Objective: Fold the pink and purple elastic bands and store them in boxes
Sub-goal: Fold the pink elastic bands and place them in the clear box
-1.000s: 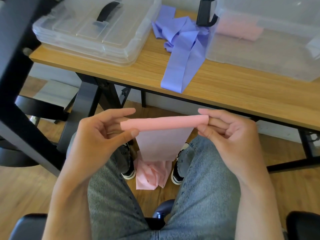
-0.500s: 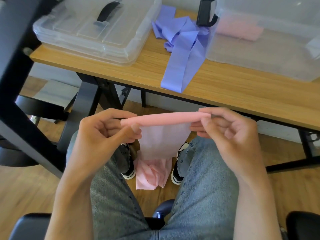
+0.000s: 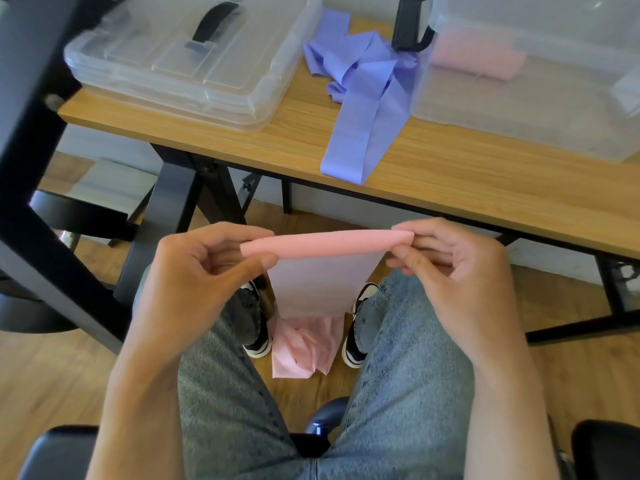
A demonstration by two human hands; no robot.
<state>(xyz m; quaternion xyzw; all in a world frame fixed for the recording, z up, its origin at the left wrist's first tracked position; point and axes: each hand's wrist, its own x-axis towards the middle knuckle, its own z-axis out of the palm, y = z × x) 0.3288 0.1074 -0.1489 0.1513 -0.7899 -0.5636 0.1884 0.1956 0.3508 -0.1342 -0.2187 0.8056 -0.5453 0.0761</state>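
A pink elastic band (image 3: 325, 242) is rolled into a flat bar held level above my lap. My left hand (image 3: 204, 271) pinches its left end and my right hand (image 3: 446, 261) pinches its right end. The loose tail of the band hangs down between my knees and bunches on the floor between my shoes. A purple elastic band (image 3: 363, 98) lies crumpled on the wooden table (image 3: 485, 188), one end reaching toward the front edge. An open clear box (image 3: 540, 133) at the right holds a folded pink band (image 3: 478, 60).
A closed clear box with a black handle (image 3: 194, 64) sits at the table's left end. A black clamp (image 3: 410, 22) stands beside the open box. Black table legs, a dark frame on the left and chair armrests surround my legs.
The rolled top of the pink band has turned a little further and risen slightly; the hanging tail looks a bit shorter. Both hands keep their pinch at the ends.
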